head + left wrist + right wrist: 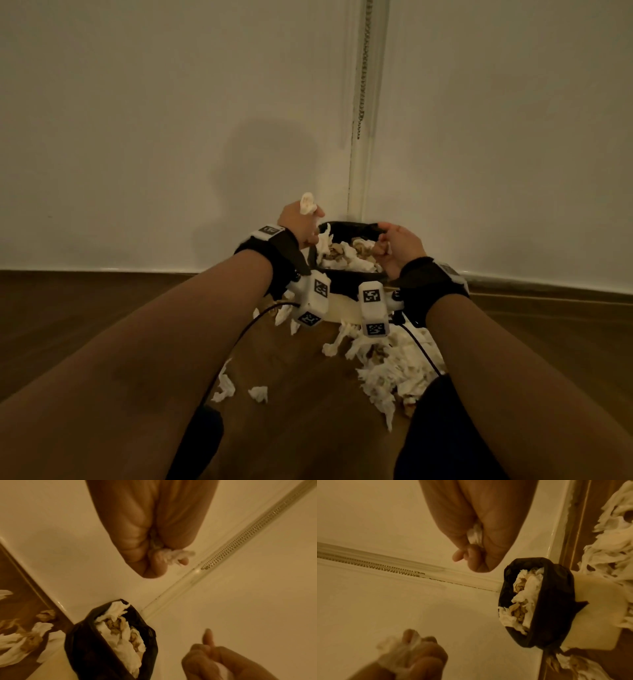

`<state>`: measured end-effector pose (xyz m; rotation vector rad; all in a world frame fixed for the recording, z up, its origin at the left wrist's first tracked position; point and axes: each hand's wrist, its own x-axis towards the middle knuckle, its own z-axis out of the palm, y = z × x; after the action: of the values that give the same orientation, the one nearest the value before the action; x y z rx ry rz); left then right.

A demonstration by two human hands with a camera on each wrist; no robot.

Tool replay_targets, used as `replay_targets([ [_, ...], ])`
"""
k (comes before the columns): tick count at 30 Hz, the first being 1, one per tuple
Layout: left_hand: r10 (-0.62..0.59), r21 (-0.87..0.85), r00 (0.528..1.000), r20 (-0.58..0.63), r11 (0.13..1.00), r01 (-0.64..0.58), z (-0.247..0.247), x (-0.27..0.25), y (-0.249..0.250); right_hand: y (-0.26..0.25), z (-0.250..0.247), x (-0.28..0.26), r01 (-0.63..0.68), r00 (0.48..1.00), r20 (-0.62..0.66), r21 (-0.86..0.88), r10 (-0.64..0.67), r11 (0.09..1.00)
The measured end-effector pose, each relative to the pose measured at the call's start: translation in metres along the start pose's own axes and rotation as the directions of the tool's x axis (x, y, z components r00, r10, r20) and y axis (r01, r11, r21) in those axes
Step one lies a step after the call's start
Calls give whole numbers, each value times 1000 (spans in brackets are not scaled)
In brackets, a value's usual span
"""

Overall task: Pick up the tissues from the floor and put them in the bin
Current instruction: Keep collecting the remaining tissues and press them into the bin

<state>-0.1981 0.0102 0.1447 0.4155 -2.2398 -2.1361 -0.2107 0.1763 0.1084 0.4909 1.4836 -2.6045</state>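
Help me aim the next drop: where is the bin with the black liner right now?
In the head view the black-lined bin stands on the floor in the wall corner, between the left hand and right hand, behind the scattered white tissues.

Both bare forearms reach forward side by side, each wrist wrapped in a black strap. The left hand (298, 222) is raised, fingers curled into a fist with its grip closed on something white. The right hand (399, 246) sits slightly lower, fingers (471, 555) also curled, apparently pinching a white scrap, though blur hides the detail.
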Motion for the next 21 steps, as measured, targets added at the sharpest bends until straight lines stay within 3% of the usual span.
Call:
replay_targets([
  [4, 26, 54, 1000, 4, 998, -26, 26, 13, -2, -1, -5, 9, -66, 998, -3, 36, 66, 997],
  [6, -6, 51, 999, -37, 999, 8, 33, 24, -12, -3, -9, 22, -43, 999, -36, -115, 39, 992],
  [8, 0, 175, 996, -93, 984, 17, 33, 36, -24, -1, -13, 37, 14, 998, -51, -468, -43, 884],
  [11, 8, 350, 997, -81, 936, 21, 31, 53, -40, 8, -19, 49, 74, 997, 38, -741, -68, 667],
  [13, -3, 452, 1000, -21, 892, 13, 30, 63, -47, 16, -23, 57, 100, 992, 46, -863, -119, 495],
  [16, 6, 570, 1000, 10, 822, -11, 30, 75, -58, 24, -24, 67, 216, 959, 136, -917, -247, 336],
  [17, 26, 579, 1000, 14, 815, -29, 30, 81, -63, 27, -23, 70, 249, 945, 161, -918, -284, 307],
  [20, 82, 516, 995, 59, 851, -101, 34, 89, -75, 37, -21, 75, 263, 935, 137, -887, -328, 380],
  [21, 120, 531, 989, 88, 834, -149, 37, 90, -80, 41, -22, 78, 264, 929, 142, -901, -341, 344],
])
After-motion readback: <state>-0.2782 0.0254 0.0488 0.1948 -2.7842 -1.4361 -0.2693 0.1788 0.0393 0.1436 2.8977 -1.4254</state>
